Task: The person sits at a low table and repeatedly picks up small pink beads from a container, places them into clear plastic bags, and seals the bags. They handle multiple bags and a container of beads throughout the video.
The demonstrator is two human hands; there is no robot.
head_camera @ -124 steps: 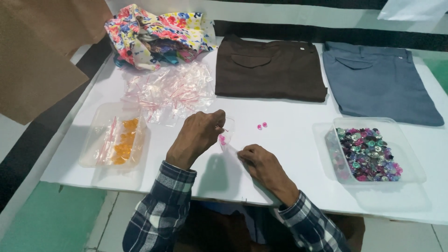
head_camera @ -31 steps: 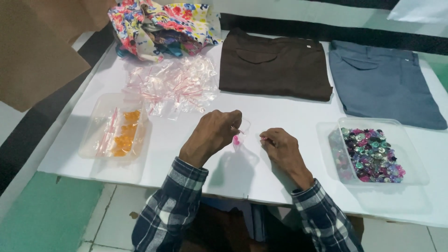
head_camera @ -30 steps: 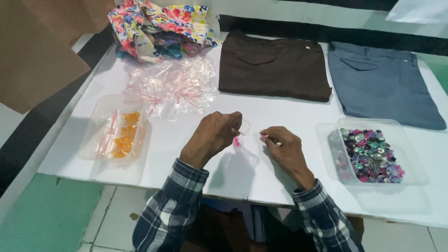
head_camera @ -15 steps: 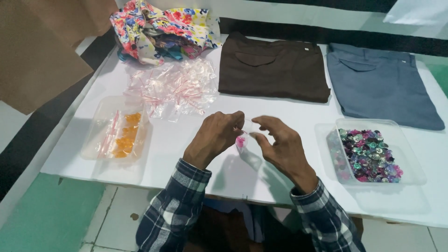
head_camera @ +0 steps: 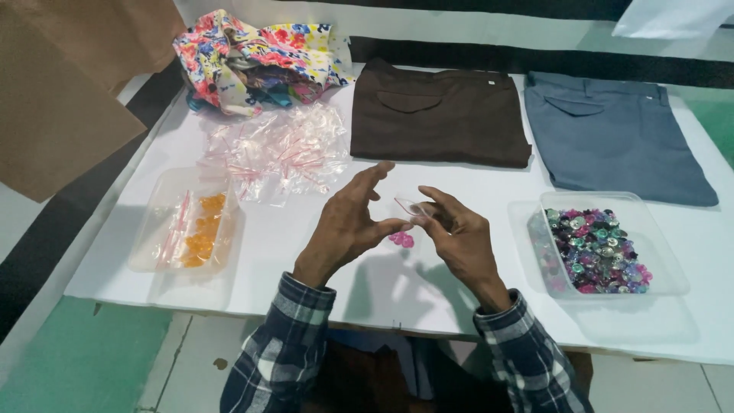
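Observation:
My left hand (head_camera: 350, 224) and my right hand (head_camera: 457, 234) meet above the white table (head_camera: 267, 252), both pinching a small clear zip bag (head_camera: 410, 206) by its top edge. Pink buttons (head_camera: 401, 239) show at the bag's lower end, just below my fingertips. The left hand's upper fingers are spread upward while thumb and finger pinch the bag. The right hand's fingers curl around the bag's other side.
A clear tray of mixed coloured buttons (head_camera: 599, 248) sits right. A clear tray with orange pieces in bags (head_camera: 191, 232) sits left. A heap of empty clear zip bags (head_camera: 279, 149) lies behind. Folded brown trousers (head_camera: 437, 115), grey trousers (head_camera: 619, 134) and floral cloth (head_camera: 260, 57) lie at the back.
My right hand rose from the table and came to the bag that my left hand held. Both hands now hold it higher, with the pink buttons inside.

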